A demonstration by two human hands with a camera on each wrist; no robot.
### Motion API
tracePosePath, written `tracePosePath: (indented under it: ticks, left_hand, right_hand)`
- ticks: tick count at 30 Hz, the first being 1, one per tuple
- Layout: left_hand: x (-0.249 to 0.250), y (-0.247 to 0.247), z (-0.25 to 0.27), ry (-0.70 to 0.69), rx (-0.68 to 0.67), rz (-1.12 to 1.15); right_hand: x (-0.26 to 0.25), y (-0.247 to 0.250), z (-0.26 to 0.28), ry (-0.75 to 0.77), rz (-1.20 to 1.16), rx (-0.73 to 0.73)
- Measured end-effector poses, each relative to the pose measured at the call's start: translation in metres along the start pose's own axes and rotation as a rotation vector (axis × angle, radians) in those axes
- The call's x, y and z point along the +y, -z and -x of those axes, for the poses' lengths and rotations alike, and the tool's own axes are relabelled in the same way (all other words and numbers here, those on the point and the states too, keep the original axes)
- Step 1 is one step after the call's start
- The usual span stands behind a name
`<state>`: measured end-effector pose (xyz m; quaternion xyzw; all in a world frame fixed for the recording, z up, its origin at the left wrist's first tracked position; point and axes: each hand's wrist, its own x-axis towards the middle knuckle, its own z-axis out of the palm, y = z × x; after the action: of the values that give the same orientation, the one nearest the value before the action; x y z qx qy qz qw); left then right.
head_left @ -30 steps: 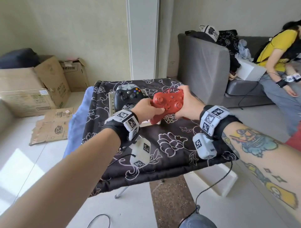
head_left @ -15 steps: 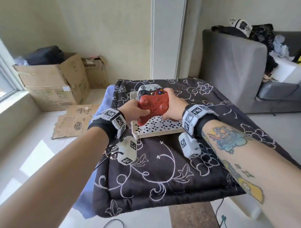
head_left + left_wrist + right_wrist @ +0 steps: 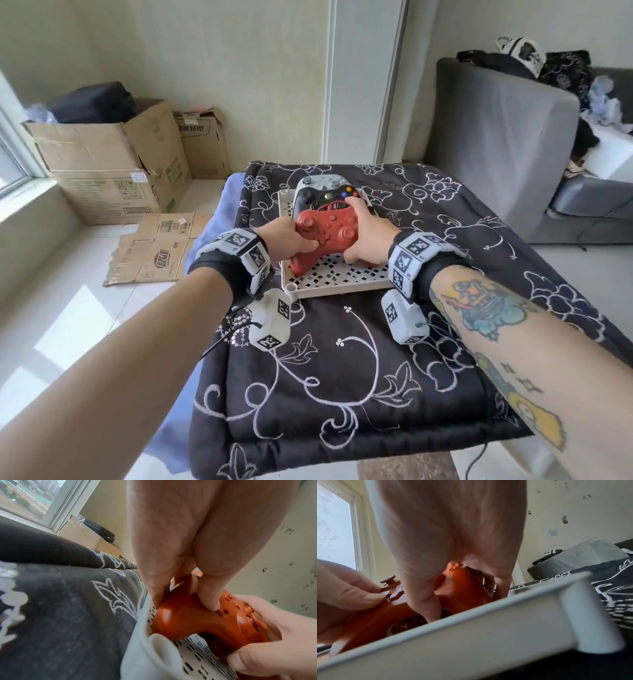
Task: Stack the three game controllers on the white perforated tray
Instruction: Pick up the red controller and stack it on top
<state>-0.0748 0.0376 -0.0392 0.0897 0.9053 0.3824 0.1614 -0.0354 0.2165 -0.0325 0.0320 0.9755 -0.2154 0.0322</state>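
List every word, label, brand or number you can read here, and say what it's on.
Nothing reads with certainty.
Small cardboard box: dark characters, too blurred.
Large cardboard box: green print and labels, too small.
Flattened cardboard: oval logo, blurred.
Wrist bands: black-and-white square codes, no letters.
Black controller: coloured buttons, letters too small.

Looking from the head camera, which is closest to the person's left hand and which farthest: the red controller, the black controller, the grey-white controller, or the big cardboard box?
1. Red controller: gripped by the left hand.
2. Black controller: just behind, on the tray.
3. Grey-white controller: under the black one, farther back.
4. Cardboard box: on the floor, far left.
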Motion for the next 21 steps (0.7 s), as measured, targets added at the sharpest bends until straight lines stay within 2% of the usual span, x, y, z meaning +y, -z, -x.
tracePosePath:
  ticks: [8, 12, 21]
  left_hand:
    - [0.000, -0.004, 0.003, -0.009, 0.053, -0.073]
    - [0.001, -0.007, 0.006, -0.016, 0.087, -0.076]
    - [0.003, -0.009, 0.012, -0.036, 0.130, -0.014]
  right_hand:
    - [0.002, -0.008, 0.002, -0.007, -0.034, 0.039]
    - [0.004, -0.015, 0.006, -0.055, -0.052, 0.112]
    - [0.002, -0.015, 0.003, -0.169, -0.011, 0.117]
